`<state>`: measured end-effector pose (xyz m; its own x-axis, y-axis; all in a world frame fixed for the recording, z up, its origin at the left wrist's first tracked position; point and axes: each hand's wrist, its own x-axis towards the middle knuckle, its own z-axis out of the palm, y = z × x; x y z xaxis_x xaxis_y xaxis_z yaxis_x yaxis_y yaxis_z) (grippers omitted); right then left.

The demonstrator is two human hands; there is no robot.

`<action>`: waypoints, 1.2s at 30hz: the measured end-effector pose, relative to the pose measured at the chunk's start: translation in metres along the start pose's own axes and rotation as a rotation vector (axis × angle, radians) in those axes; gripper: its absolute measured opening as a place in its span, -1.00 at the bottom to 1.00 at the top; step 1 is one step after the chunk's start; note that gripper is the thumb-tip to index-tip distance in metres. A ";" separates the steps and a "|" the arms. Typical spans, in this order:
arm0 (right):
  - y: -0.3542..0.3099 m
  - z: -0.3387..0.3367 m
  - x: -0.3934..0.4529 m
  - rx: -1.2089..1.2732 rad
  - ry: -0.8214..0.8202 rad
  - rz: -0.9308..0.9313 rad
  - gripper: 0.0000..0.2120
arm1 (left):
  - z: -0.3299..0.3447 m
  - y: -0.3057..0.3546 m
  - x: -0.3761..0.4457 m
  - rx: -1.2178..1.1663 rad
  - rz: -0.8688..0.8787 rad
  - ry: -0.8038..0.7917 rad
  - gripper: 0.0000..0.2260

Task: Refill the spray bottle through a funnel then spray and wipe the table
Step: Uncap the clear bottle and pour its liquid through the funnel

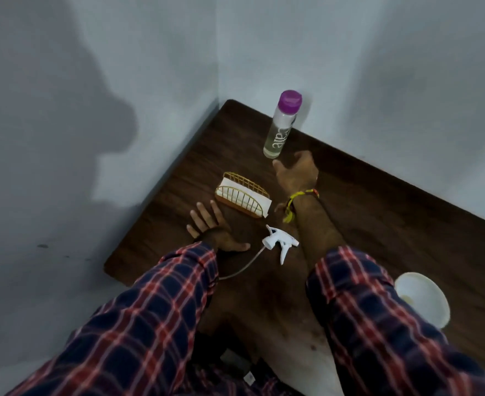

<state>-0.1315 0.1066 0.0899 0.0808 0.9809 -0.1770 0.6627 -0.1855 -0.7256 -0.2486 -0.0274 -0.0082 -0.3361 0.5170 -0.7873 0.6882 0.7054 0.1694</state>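
A clear bottle with a purple cap [281,127] stands upright at the far edge of the dark wooden table [378,212]. My right hand [297,172] hovers just below it, fingers apart, holding nothing. The white spray head [281,242] lies on the table with its thin tube trailing toward me. My left hand [212,230] rests flat on the table, fingers spread, just left of the spray head. A white funnel [421,298] lies at the table's right near side. The spray bottle's body is hidden from view.
A gold wire holder with white napkins [242,198] sits between my hands. Grey walls meet in a corner behind the table's far left end. The table's left edge runs close to the wall.
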 end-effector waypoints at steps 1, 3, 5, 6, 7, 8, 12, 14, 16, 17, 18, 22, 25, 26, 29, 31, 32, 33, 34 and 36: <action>-0.003 0.005 0.011 0.009 0.007 -0.001 -0.39 | -0.001 0.000 0.001 0.005 -0.008 -0.014 0.43; -0.007 0.018 0.033 0.025 -0.004 0.021 -0.29 | -0.001 0.001 0.007 0.003 -0.014 -0.033 0.44; -0.013 0.030 0.053 0.083 -0.033 0.043 -0.23 | 0.001 0.000 0.011 -0.014 0.000 -0.034 0.44; -0.016 0.035 0.061 0.124 -0.033 0.039 -0.22 | 0.004 -0.001 0.011 -0.024 0.012 -0.034 0.44; -0.020 0.040 0.068 0.162 -0.020 0.025 -0.23 | 0.006 -0.001 0.011 -0.033 0.021 -0.033 0.44; -0.023 0.046 0.075 0.191 -0.001 0.010 -0.25 | 0.006 -0.002 0.012 -0.038 0.024 -0.031 0.43; -0.027 0.057 0.088 0.214 0.089 -0.026 -0.42 | 0.008 0.000 0.011 -0.063 0.022 -0.017 0.42; -0.022 0.056 0.087 0.199 0.116 -0.041 -0.44 | 0.007 0.001 0.011 -0.071 0.026 -0.016 0.42; -0.014 0.053 0.081 0.203 0.143 -0.038 -0.43 | 0.007 0.001 0.010 -0.074 0.028 -0.022 0.41; -0.009 0.050 0.077 0.213 0.159 -0.029 -0.42 | 0.007 0.001 0.009 -0.069 0.028 -0.021 0.41; -0.004 0.047 0.071 0.214 0.172 -0.021 -0.41 | 0.005 0.000 0.008 -0.064 0.028 -0.021 0.41; 0.013 0.020 0.035 0.209 0.221 -0.058 -0.45 | 0.002 0.003 0.002 -0.068 0.040 -0.010 0.42; 0.015 -0.016 -0.005 0.273 0.259 -0.139 -0.50 | 0.001 0.002 -0.010 -0.066 0.066 0.046 0.41; 0.013 -0.023 -0.017 0.293 0.258 -0.163 -0.52 | -0.002 -0.001 -0.011 -0.082 0.060 0.051 0.38; 0.013 -0.060 -0.062 0.358 0.274 -0.222 -0.55 | -0.017 0.004 -0.030 -0.207 0.037 0.063 0.15; 0.013 -0.081 -0.088 0.397 0.251 -0.237 -0.54 | -0.028 0.018 -0.054 -0.326 0.103 0.200 -0.11; 0.014 -0.091 -0.100 0.426 0.227 -0.248 -0.55 | -0.031 0.027 -0.070 -0.406 0.220 0.308 -0.23; 0.015 -0.101 -0.112 0.455 0.197 -0.265 -0.55 | -0.035 0.038 -0.089 -0.532 0.381 0.390 -0.35; 0.016 -0.110 -0.122 0.469 0.169 -0.285 -0.57 | -0.040 0.049 -0.113 -0.695 0.552 0.402 -0.44; 0.019 -0.126 -0.139 0.478 0.121 -0.319 -0.60 | -0.056 0.071 -0.162 -1.008 0.883 0.263 -0.55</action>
<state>-0.0362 -0.0258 0.1848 0.0359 0.9871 0.1560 0.2612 0.1414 -0.9549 -0.1811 -0.0336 0.1650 -0.2218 0.9720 -0.0774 0.0107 0.0818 0.9966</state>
